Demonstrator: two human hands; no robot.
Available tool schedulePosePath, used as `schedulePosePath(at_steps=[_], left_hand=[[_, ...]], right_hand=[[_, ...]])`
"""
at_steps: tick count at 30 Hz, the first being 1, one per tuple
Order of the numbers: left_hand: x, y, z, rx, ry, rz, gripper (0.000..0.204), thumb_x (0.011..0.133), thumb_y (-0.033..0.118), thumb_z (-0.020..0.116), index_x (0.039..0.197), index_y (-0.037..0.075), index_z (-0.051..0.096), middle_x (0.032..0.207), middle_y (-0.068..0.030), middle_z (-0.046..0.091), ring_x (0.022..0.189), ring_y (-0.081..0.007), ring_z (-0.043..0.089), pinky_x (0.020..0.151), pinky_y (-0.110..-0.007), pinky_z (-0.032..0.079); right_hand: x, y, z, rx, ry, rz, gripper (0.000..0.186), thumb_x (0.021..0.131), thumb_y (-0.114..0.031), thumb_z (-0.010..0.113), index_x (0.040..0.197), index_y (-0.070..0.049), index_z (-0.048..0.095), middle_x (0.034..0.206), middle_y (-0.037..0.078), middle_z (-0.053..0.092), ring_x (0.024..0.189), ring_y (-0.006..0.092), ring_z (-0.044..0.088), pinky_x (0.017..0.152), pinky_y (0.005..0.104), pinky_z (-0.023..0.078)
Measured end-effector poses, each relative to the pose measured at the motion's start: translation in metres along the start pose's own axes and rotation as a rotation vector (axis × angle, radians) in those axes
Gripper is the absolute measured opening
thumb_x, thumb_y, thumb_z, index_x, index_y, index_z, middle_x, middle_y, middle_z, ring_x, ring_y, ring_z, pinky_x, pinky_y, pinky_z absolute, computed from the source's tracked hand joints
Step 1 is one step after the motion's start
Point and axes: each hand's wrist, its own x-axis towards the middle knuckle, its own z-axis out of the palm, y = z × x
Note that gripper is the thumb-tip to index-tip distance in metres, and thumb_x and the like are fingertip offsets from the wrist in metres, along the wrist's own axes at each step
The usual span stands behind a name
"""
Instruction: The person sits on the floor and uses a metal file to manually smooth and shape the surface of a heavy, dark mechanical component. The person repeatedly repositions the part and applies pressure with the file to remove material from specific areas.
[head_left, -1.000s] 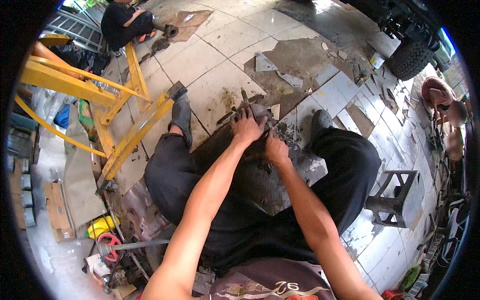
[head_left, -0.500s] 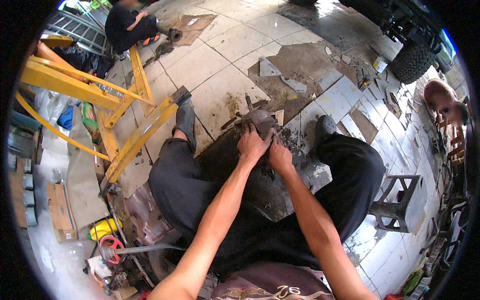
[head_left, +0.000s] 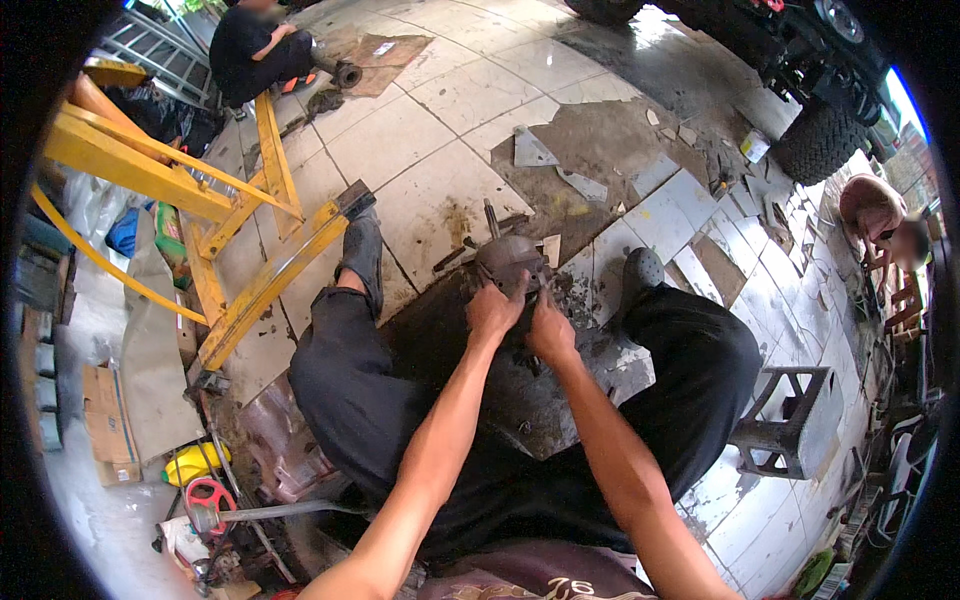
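A greasy, dark metal housing (head_left: 511, 256), rounded on top, sits between my feet over a dark, stained sheet (head_left: 430, 330). A thin metal shaft (head_left: 491, 220) stands up just behind it. My left hand (head_left: 494, 308) grips the near left side of the housing, its thumb reaching up toward the front. My right hand (head_left: 549, 328) holds the near right side, close beside the left. The undersides of my fingers are hidden. Small dark parts lie on the floor right of the housing, too smeared with grease to name.
A yellow steel frame (head_left: 270, 290) stands at left, near my left shoe. A grey plastic stool (head_left: 805, 425) is right of my knee. Broken tiles (head_left: 585, 186) lie ahead. A vehicle tyre (head_left: 822, 145) is far right. One person (head_left: 255, 60) sits far left; another (head_left: 870, 205) is at right.
The housing now shows more of its rounded top and appears tipped toward me. Both hands have shifted slightly lower in the picture with it. The whole view has moved a little.
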Motion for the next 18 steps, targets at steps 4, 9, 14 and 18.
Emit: schedulePosePath(at_steps=[4,9,14,18], left_hand=[[-0.016,0.017,-0.014,-0.039,-0.151,-0.054,0.107,0.08,0.084,0.04,0.116,-0.015,0.059,0.106,-0.0358,0.064,0.107,-0.0479,0.062,0.095,-0.048,0.048],[0.004,-0.023,0.015,-0.094,-0.065,0.058,0.122,0.077,0.086,0.042,0.148,-0.011,0.02,0.146,-0.0342,0.033,0.138,-0.0412,0.036,0.115,-0.045,0.027],[0.013,-0.023,0.016,-0.194,-0.29,0.045,0.129,0.073,0.087,0.046,0.151,-0.009,0.008,0.158,-0.0299,0.011,0.145,-0.0386,0.023,0.118,-0.045,0.021],[0.02,-0.052,0.025,-0.199,-0.146,0.093,0.127,0.073,0.087,0.047,0.151,-0.006,0.011,0.157,-0.0294,0.015,0.143,-0.0399,0.028,0.116,-0.042,0.028]], right_hand=[[0.006,0.016,0.008,0.004,-0.005,0.053,0.095,0.074,-0.005,0.068,0.15,0.008,0.013,0.131,0.03,0.054,0.111,0.0422,0.06,0.088,0.0474,0.052],[0.002,0.004,0.005,0.01,0.02,-0.03,0.097,0.074,-0.009,0.071,0.15,0.008,0.012,0.125,0.031,0.057,0.11,0.043,0.06,0.089,0.0476,0.051],[-0.003,-0.007,-0.02,0.058,-0.098,0.073,0.087,0.078,-0.004,0.062,0.149,0.009,0.014,0.133,0.03,0.051,0.123,0.0417,0.052,0.099,0.0455,0.047],[0.003,-0.008,-0.002,0.08,-0.093,0.031,0.089,0.078,-0.006,0.064,0.149,0.009,0.013,0.134,0.03,0.051,0.123,0.0418,0.051,0.1,0.0456,0.046]])
